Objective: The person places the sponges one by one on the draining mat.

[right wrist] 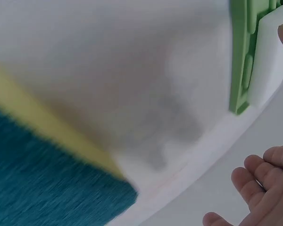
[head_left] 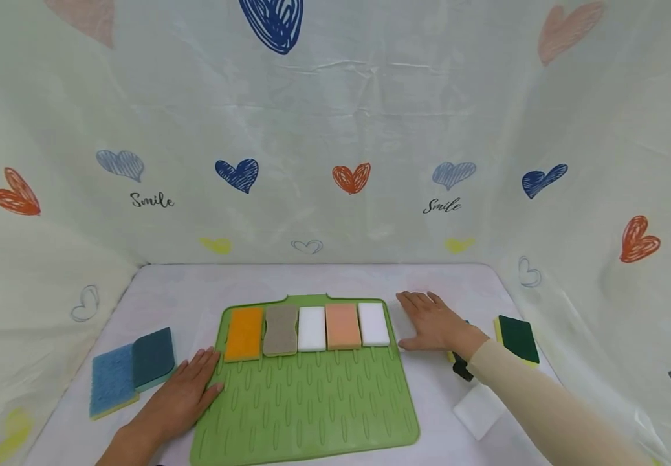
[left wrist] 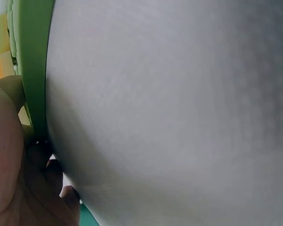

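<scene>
- Your left hand (head_left: 180, 395) lay flat, fingers straight and close together, palm down on the table (head_left: 335, 281); its fingertips touched the left edge of the green drying mat (head_left: 312, 408), just below the orange sponge (head_left: 244, 333). It held nothing.
- Your right hand (head_left: 431, 321) lay flat on the table just right of the mat's upper right corner, fingers extended and slightly spread, gripping nothing. The nearest piece was the white sponge (head_left: 373, 323) at the end of the row.
- The mat, ribbed, lay centred on the table. Along its far edge you had five sponges in a row, side by side: orange, grey-brown waisted sponge (head_left: 280, 330), white block (head_left: 312, 328), peach sponge (head_left: 343, 326), white sponge.
- Left of the mat, well apart from the row: a light blue scouring sponge (head_left: 112, 380) and a dark teal sponge (head_left: 153, 358), touching each other, close to your left hand.
- Right of the mat: a green-and-yellow scouring sponge (head_left: 518, 340) beyond your right wrist, and a white sponge block (head_left: 479, 411) lying nearer you, beside your forearm. A dark item under the wrist was mostly hidden.
- A cloth printed with hearts (head_left: 351, 178) and "Smile" covered the table and the walls around it.
</scene>
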Demonstrator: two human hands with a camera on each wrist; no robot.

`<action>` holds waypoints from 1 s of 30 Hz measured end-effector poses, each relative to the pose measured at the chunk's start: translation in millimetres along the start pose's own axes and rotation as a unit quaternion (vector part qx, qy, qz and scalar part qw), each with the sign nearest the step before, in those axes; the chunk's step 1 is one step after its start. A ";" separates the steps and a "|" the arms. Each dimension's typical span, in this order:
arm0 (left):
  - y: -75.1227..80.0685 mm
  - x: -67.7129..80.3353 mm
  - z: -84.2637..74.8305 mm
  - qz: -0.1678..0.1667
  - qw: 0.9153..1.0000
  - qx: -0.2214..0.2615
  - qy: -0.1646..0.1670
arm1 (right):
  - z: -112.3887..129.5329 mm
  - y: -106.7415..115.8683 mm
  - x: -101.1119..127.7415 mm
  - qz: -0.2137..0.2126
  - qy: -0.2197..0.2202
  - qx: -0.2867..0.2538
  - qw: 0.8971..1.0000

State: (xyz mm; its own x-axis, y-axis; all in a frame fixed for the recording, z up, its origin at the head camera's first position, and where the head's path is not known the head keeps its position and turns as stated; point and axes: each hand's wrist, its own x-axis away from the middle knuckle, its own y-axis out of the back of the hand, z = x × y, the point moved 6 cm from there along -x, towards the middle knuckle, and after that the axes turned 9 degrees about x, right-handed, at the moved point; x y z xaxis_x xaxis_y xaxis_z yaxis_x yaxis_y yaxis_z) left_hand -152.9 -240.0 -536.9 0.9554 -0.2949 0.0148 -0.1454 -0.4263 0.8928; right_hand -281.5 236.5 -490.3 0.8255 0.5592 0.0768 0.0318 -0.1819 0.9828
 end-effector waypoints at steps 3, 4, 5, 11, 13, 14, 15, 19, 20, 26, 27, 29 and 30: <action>1.8 0.3 0.3 0.000 1.000 0.002 -0.002 | -13.0 1.6 10.0 -0.010 -0.007 -0.001 1.000; 2.3 0.1 0.2 0.001 1.000 0.004 -0.002 | -17.7 1.7 13.7 -0.010 -0.010 0.000 1.000; 2.9 -0.1 -0.3 0.001 1.000 0.004 -0.004 | -22.7 2.0 17.9 -0.010 -0.013 0.002 1.000; 5.2 -1.6 -2.8 0.003 1.000 0.003 -0.012 | -53.9 0.5 46.6 -0.002 -0.028 0.026 0.999; 5.7 -1.7 -2.5 0.006 1.000 0.002 -0.011 | -62.0 -0.6 56.4 0.006 -0.032 0.035 0.999; 5.9 -1.6 -2.2 0.008 1.000 0.002 -0.011 | -65.6 -1.7 60.8 0.012 -0.035 0.037 0.999; 6.0 -1.4 -1.9 0.010 1.000 0.001 -0.011 | -68.5 -2.8 65.1 0.021 -0.038 0.038 0.998; 6.5 -0.4 -0.7 0.018 1.000 0.001 -0.011 | -74.4 -6.3 78.4 0.054 -0.047 0.017 0.997; 6.8 -0.1 -0.6 0.019 1.000 0.001 -0.010 | -74.7 -6.5 80.7 0.059 -0.048 0.012 0.997; 6.3 0.5 1.6 0.022 1.000 0.003 -0.009 | -74.2 -8.0 88.0 0.072 -0.056 -0.002 0.996; 5.9 0.3 1.7 0.021 1.000 0.002 -0.010 | -74.6 -9.1 89.2 0.074 -0.059 -0.004 0.995; 5.6 -0.1 1.8 0.021 1.000 0.002 -0.011 | -75.1 -12.0 91.7 0.079 -0.062 -0.008 0.995; 5.4 -0.1 2.0 0.021 1.000 0.004 -0.009 | -75.2 -13.7 92.9 0.082 -0.062 -0.011 0.995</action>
State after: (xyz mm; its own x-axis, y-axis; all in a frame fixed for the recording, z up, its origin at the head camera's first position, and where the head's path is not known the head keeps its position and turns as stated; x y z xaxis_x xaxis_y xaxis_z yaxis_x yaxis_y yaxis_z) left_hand -154.4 -243.9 -533.1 0.9433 -0.3290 0.0440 -0.1877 -0.4193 0.8882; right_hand -247.6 351.8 -484.0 0.8820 0.4187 0.2161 -0.1200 -0.2440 0.9623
